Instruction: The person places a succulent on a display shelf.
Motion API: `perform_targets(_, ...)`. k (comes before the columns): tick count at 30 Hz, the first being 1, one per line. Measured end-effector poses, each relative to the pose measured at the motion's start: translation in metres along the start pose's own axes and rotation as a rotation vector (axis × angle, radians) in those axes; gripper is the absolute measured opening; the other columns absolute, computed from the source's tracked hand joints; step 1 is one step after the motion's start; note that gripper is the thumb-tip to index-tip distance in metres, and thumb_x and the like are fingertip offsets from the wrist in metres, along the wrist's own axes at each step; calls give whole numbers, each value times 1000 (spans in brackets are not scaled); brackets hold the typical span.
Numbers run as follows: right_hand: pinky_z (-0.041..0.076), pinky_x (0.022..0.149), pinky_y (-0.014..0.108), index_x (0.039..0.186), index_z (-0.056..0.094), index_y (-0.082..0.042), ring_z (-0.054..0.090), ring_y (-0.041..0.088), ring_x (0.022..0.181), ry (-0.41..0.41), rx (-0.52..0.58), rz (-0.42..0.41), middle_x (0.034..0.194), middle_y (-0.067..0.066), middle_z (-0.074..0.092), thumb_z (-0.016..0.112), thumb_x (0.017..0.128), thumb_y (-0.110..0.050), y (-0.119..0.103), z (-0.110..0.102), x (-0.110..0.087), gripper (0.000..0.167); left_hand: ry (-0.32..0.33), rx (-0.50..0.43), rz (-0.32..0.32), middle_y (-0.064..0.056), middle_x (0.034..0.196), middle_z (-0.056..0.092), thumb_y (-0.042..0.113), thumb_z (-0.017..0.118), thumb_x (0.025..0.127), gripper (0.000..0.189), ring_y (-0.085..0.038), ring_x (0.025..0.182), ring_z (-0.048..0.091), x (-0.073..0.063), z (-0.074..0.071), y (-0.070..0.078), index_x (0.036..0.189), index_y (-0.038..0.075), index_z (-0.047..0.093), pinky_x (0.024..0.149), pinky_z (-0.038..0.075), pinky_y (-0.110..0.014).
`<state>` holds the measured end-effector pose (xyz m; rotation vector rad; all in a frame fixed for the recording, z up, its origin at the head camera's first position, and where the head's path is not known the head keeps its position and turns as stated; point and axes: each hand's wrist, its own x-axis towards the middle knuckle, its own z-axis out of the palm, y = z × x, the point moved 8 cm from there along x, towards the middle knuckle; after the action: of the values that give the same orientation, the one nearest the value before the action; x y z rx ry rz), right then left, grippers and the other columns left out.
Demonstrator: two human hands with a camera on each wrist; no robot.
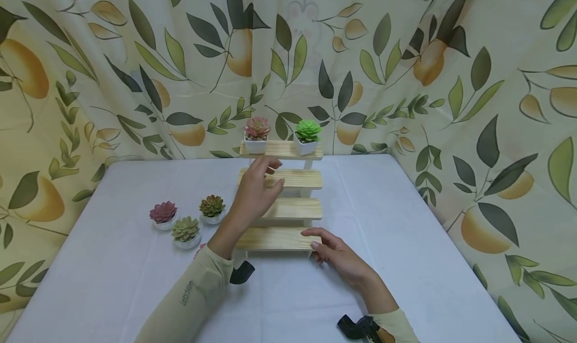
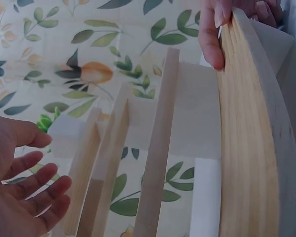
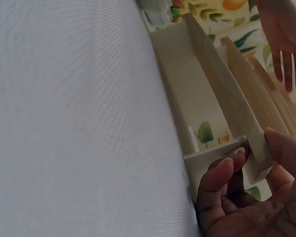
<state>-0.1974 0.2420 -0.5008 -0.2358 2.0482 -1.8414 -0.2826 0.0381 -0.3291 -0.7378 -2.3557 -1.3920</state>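
Wooden bottom shelf [image 1: 275, 239], right end seemingly inside right grip [image 1: 341, 257].

Stand [image 1: 295, 209]: one, wooden, four boards [image 1: 275, 239].
Potted succulents: five in clear view. Two on the stand's top board, one pink [image 1: 257, 128], one bright green [image 1: 308, 131]. Three left of the stand: one dark pink [image 1: 163, 213], one pale green [image 1: 185, 230], one green-and-red [image 1: 212, 206].
White pots [image 1: 256, 146]: five, one per plant.
Red-pink bit [image 1: 201, 248] left of the stand's lowest board: mostly hidden, kind unclear, uncounted.
Grips: two, left [image 1: 258, 189] before the stand, right [image 1: 341, 254] at its lower right.
Sleeves [image 1: 187, 295]: two.
Black wrist pieces [image 1: 242, 273]: two.
Tabletop [image 1: 112, 263]: one, under the stand.
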Motion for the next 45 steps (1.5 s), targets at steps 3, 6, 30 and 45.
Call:
perform_targets(3,46,69,28,145,56,-14,51,24,84,-7,-3,-7,101,12,51,55,109,-25,0,1,1,38,-21,6,-24,-11,118,62,6,73,95,31,-27,107,61,-5,-4,-4,123,2,64,90,51,-41)
perform_targets(6,46,70,28,146,56,-14,52,24,84,-12,-7,-14,104,13,52,55,109,-25,0,2,1,38,-34,8,-46,-13,118,62,8,73,96,30,-27,106,61,-11,-10,-9,124,2,64,89,52,-42)
perform_targets(30,46,69,27,146,55,-13,52,24,84,-11,-12,-20,100,12,51,56,109,-26,1,-1,1,39,11,40,-70,-13,116,64,3,73,95,27,-29,106,61,-39,-52,-36,120,1,64,94,51,-47)
perform_targets(45,47,69,28,146,55,-12,52,24,83,-5,-18,-13,103,13,51,55,109,-26,2,-1,1,39,-1,93,-205,-12,116,65,5,74,95,26,-29,107,62,-63,-70,-62,119,4,64,91,54,-48)
